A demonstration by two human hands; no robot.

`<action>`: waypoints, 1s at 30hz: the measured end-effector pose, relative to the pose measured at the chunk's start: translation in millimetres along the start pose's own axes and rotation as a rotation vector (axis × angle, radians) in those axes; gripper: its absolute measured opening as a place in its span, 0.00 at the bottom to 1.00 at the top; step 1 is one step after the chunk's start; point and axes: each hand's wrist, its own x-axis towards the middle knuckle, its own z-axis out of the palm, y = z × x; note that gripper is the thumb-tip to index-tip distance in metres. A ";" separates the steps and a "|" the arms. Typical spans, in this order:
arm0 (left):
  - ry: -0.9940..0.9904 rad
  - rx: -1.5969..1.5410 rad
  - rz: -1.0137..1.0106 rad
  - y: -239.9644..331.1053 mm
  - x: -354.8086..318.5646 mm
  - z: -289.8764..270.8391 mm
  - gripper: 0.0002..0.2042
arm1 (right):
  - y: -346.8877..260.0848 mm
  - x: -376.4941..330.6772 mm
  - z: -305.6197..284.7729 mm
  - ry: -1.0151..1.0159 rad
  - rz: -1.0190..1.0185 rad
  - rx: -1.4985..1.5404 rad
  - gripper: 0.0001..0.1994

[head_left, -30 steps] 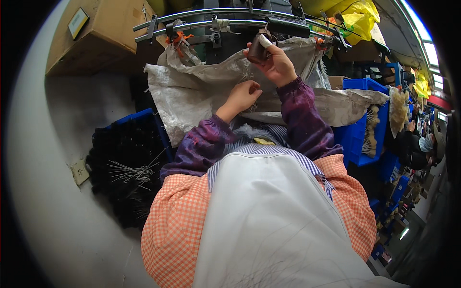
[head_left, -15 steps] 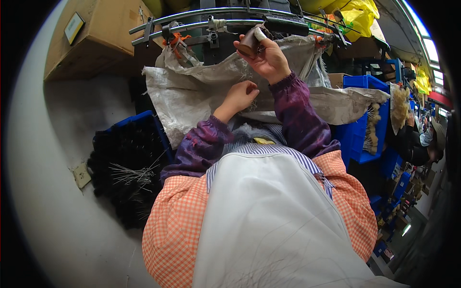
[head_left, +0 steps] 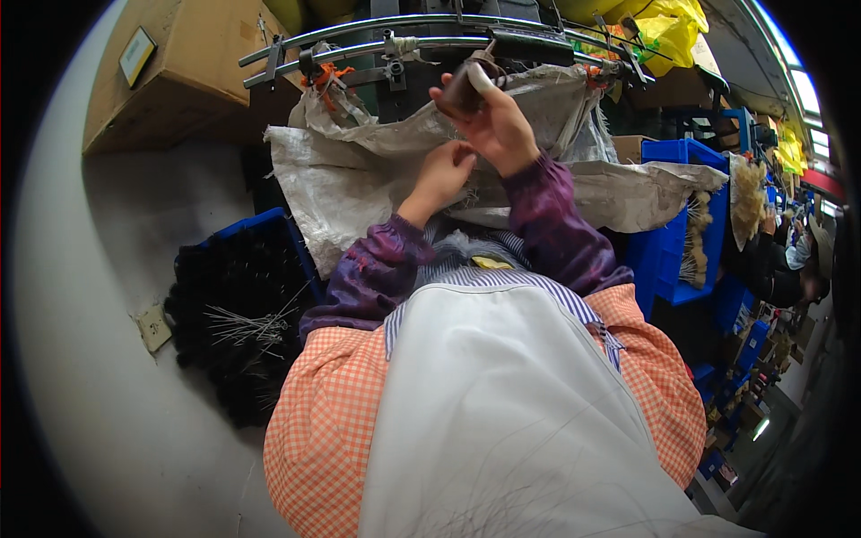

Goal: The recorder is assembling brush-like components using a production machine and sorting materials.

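Note:
My right hand is closed round a dark brown cylinder, tilted, just below the metal rails. A white wrapping covers the thumb tip of that hand. My left hand is a little lower and to the left, over a whitish woven cloth. Its fingertips are pinched together close to the heel of my right hand, and whatever may be between them is too small to make out. Purple sleeves cover both forearms.
Two metal rails with clamps run across the far side. On the left stand a cardboard box and a bin of black bristly brushes with wire stems. Blue bins stand right; beyond them sits another person.
My right hand has tipped the brown cylinder and shifted slightly. My left hand has moved up a little, its fingertips now nearer to the right hand.

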 end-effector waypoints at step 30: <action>0.547 -1.163 -0.181 100.2 150.3 66.6 0.24 | -103.9 -58.8 -98.7 0.220 -0.500 -0.618 0.13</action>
